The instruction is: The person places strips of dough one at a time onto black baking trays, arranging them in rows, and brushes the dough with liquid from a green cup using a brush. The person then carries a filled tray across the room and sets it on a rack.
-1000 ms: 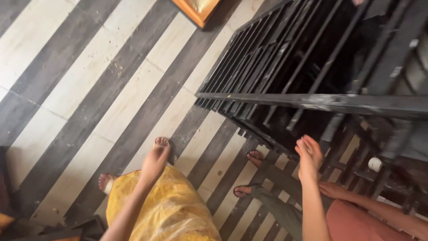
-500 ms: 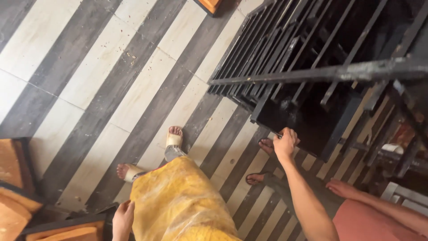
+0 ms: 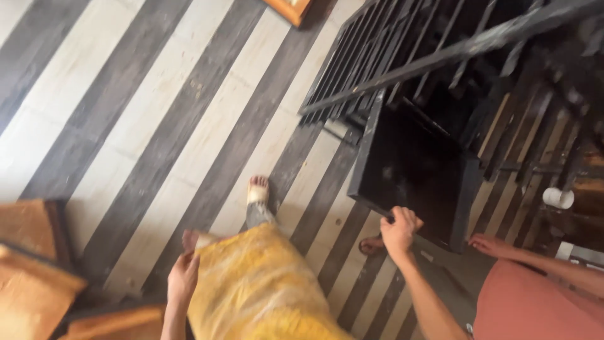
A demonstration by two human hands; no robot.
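My right hand (image 3: 401,230) is closed on the near edge of a black square panel (image 3: 415,164) that leans tilted against a black metal railing (image 3: 440,50). My left hand (image 3: 182,277) hangs low at my side, fingers against the edge of my yellow garment (image 3: 258,283); a grip on the cloth is not clear. Another person in a pinkish-red garment (image 3: 522,302) stands at the right, one hand (image 3: 487,244) touching the panel's lower right corner. My bare feet (image 3: 258,189) stand on the striped floor.
The floor (image 3: 157,113) has wide grey and pale stripes. Wooden furniture (image 3: 31,264) sits at the lower left. An orange wooden frame (image 3: 289,7) lies at the top edge. A small white cylinder (image 3: 558,197) sits among dark bars at the right.
My right hand dropped from the air by the railing and closed on the black panel's edge. My left hand came down beside the yellow garment. The other person's hand reached the panel's corner.
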